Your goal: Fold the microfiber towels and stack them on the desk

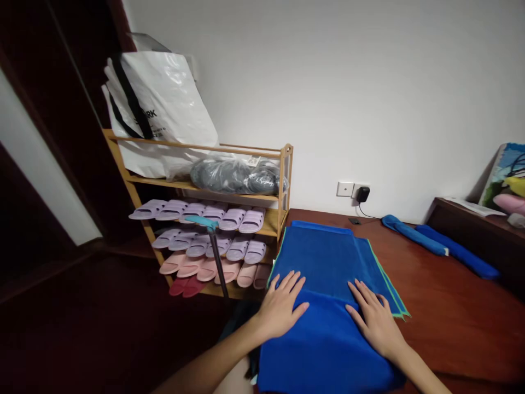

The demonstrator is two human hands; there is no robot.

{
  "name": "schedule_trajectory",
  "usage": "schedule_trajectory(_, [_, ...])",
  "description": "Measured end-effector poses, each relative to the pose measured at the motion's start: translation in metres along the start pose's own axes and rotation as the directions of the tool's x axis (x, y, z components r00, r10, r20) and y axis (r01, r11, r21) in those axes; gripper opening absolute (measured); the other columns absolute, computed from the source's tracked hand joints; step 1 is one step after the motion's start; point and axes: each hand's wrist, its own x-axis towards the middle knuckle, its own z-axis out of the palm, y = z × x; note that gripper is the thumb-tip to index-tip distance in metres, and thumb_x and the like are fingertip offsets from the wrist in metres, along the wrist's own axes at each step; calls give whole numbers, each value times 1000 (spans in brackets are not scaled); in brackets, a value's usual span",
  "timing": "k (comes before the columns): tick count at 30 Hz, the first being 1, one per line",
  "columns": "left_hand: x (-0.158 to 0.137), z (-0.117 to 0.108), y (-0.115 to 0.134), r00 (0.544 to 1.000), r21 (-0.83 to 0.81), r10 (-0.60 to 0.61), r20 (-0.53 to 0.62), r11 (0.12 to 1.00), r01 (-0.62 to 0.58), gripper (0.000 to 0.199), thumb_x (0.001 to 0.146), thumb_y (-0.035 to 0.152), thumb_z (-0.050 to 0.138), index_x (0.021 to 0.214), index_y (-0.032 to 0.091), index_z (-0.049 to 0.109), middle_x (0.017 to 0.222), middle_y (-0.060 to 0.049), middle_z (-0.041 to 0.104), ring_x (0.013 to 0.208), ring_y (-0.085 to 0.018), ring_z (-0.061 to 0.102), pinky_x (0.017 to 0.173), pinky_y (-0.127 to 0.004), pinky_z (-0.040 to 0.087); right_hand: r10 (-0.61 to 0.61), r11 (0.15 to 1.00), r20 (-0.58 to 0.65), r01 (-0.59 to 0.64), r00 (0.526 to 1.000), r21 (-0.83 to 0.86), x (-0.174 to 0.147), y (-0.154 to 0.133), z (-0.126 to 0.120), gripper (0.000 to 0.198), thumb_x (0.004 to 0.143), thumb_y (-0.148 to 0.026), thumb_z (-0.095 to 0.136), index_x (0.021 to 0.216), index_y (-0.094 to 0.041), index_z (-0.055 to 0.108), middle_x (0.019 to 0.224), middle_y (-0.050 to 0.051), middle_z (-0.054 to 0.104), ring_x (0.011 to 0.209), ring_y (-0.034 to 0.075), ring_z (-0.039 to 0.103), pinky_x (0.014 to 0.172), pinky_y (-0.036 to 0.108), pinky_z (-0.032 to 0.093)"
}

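Note:
A bright blue cloth (pixel 324 350) lies spread toward me on the reddish-brown wooden surface. Beyond it are darker blue cloths (pixel 320 257) with green stitched edges, layered one over another. My left hand (pixel 283 309) rests flat near the left edge, fingers spread across the line where the bright cloth meets the darker one. On the right side, my right hand (pixel 373 317) lies flat in the same way, its fingers reaching onto the darker cloth. Neither hand grips anything. Two rolled or folded blue cloths (pixel 414 235) lie farther right, near the wall.
To the left stands a wooden shoe rack (pixel 283 186) with rows of purple slippers (pixel 252 219) and pink slippers (pixel 209 268). A white bag (pixel 164 98) sits on top. A teal-topped pole (pixel 217 257) stands before it. A black plug (pixel 363 193) is in the wall socket.

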Motion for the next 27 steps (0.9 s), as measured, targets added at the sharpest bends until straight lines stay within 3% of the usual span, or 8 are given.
schedule_trajectory(6, [-12,-10,-7,994,-29,22,-107,999,-26,29,93,30,47,120,22,53,112,-8,55,106,-25,49,93,-39,36,-3,993,-75,12,997,118,-20,19,-11,46,89,-54,38,128,-32,48,131,6,48,122,22,42,101,44,31])
schedule_trajectory(10, [-9,-21,-25,1000,-140,-9,-28,990,5,18,87,26,57,104,23,55,100,-2,56,97,-21,50,88,-35,38,26,971,-18,-21,1000,238,-25,41,-17,43,85,-56,45,117,-28,53,103,6,57,97,20,52,91,40,37])
schedule_trajectory(14, [-7,-34,-40,997,-266,-54,53,962,67,8,81,26,63,82,21,56,86,1,54,87,-18,51,78,-28,39,14,936,98,-47,995,350,-25,55,-25,34,85,-55,45,96,-25,57,95,4,56,90,18,52,86,36,39])
schedule_trajectory(17, [-11,-45,-45,998,-428,-32,47,902,49,11,80,30,62,80,20,57,89,1,54,84,-16,51,75,-26,40,9,902,91,-47,996,430,-30,59,-34,31,86,-52,44,87,-24,56,95,3,56,91,18,52,85,33,39])
schedule_trajectory(22, [-20,-58,-41,999,-672,-33,-14,741,15,18,85,36,55,85,19,57,90,-1,60,85,-16,56,77,-26,42,79,746,21,-73,997,662,-41,61,-49,28,86,-49,47,91,-22,53,88,2,58,83,15,54,77,23,43])
schedule_trajectory(25, [-13,-56,-38,990,-621,-96,-104,784,11,15,84,34,55,84,19,56,93,-2,63,90,-18,58,81,-28,43,132,770,-25,-87,991,632,-32,58,-54,32,83,-52,49,92,-21,54,90,5,61,85,17,56,77,23,45])
schedule_trajectory(27, [-4,-48,-40,984,-516,-94,-151,857,3,13,84,33,54,83,20,55,111,-5,62,103,-21,56,90,-32,42,145,816,-61,-84,988,572,-18,56,-50,34,84,-53,47,94,-21,54,97,7,62,89,19,58,81,26,46])
